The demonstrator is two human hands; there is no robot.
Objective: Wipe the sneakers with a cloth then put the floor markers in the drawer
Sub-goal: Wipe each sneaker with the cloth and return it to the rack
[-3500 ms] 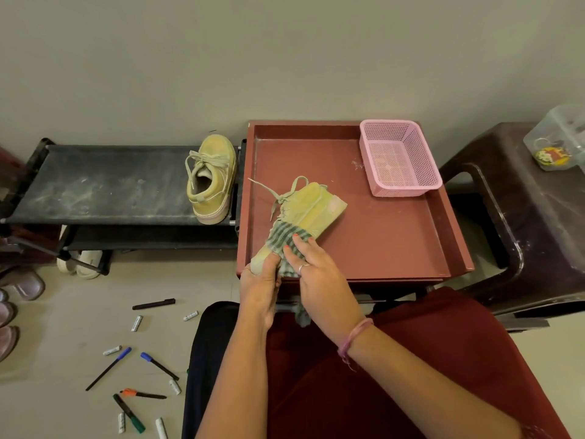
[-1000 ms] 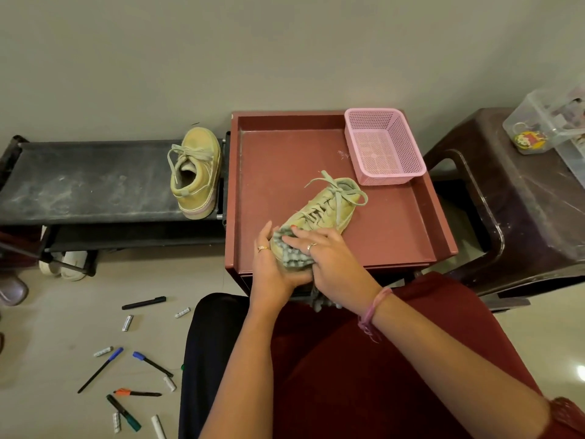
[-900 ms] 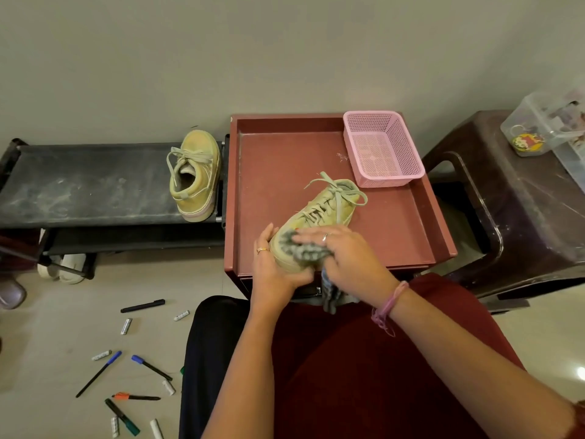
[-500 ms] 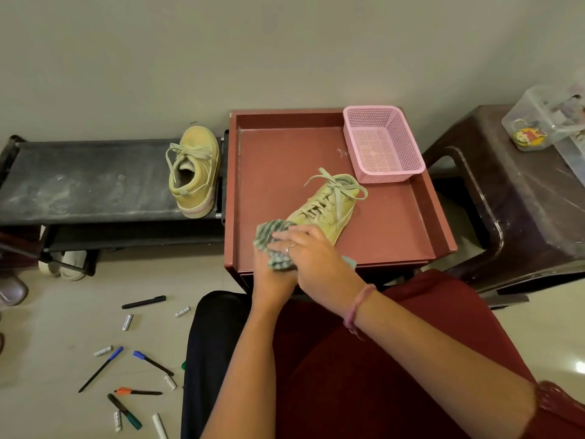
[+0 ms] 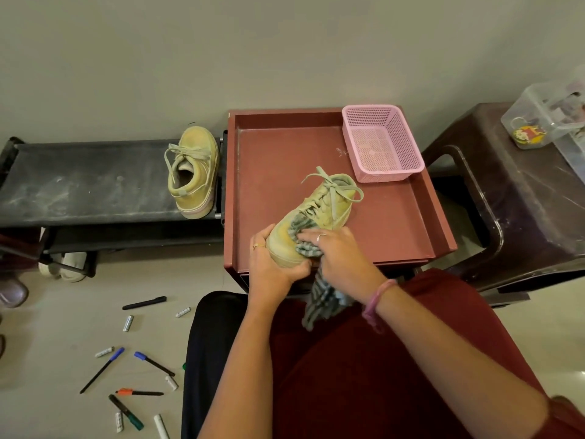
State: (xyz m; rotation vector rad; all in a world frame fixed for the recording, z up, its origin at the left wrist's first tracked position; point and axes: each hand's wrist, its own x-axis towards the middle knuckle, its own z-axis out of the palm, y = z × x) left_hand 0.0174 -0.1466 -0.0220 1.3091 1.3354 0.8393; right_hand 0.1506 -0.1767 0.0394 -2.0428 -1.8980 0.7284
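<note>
A yellow-green sneaker stands upright on the red drawer unit's top, its toe toward me. My left hand grips the toe from the left and underneath. My right hand presses a grey-green striped cloth onto the toe's right side; the cloth's tail hangs down over the front edge. The second sneaker sits on the black shoe rack to the left. Several markers and loose caps lie scattered on the floor at lower left.
A pink mesh basket sits at the back right corner of the red top. A dark brown plastic stool stands to the right with a clear plastic box on it. More shoes sit under the rack.
The sneaker was turned from sole-up to upright. The cloth, bunched over the toe's left side half a second ago, has swept across to the toe's right side under my right hand.
</note>
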